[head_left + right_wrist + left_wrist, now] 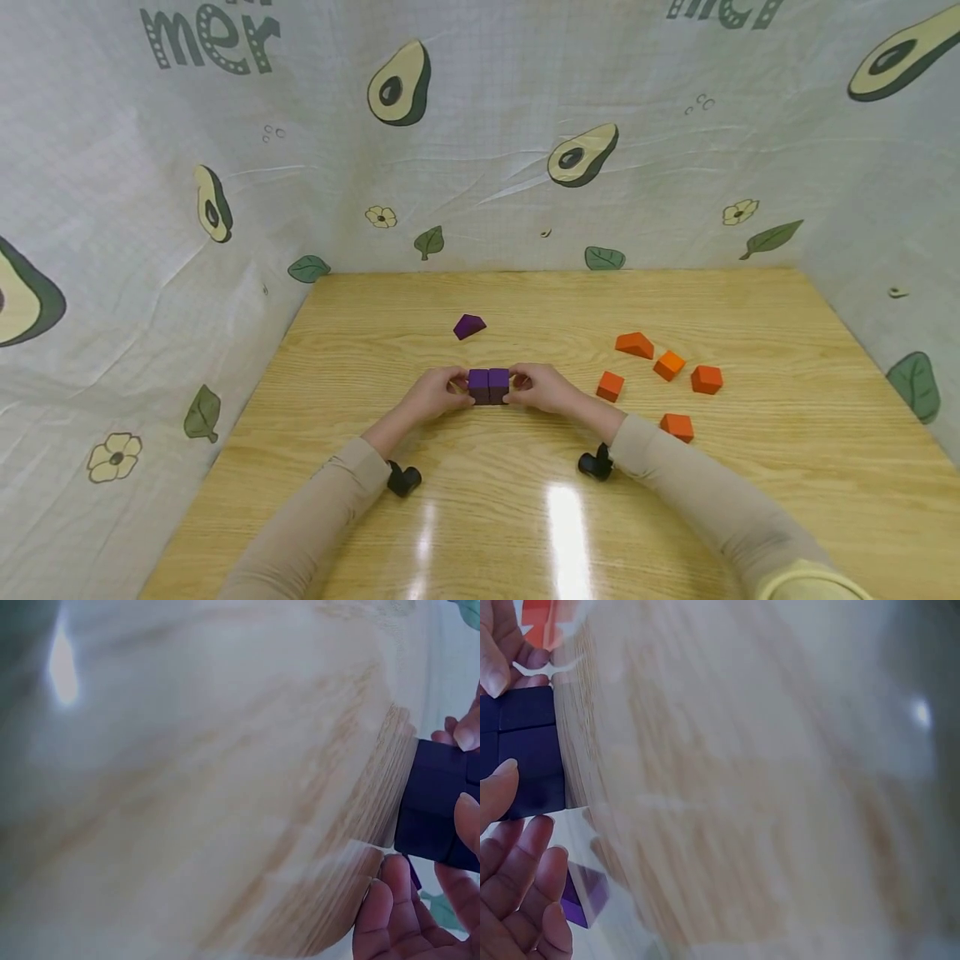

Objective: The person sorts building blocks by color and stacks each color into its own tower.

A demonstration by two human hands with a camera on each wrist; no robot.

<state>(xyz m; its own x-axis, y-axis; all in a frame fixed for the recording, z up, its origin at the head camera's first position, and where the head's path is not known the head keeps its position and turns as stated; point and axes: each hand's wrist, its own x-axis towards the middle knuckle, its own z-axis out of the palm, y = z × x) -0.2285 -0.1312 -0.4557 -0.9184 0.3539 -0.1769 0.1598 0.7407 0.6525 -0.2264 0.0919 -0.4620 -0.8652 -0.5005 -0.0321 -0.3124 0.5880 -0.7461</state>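
Two dark purple cubes (489, 387) sit side by side on the wooden table, their faces meeting at a thin seam. My left hand (437, 392) grips the left cube (532, 796) from its outer side, its thumb on the near face. On the opposite side, my right hand (545, 388) pinches the right cube (427, 795) between thumb and fingers. In the left wrist view the other fingers of the left hand (517, 892) are spread below the cubes. Behind the pair lies a purple angular block (469, 326), apart from both hands.
Several orange blocks lie to the right: an angular one (635, 344), plus cubes (610, 386) scattered around it, one (677, 427) close by the right sleeve. A patterned cloth (480, 167) hangs behind the table (360, 317) and along its sides.
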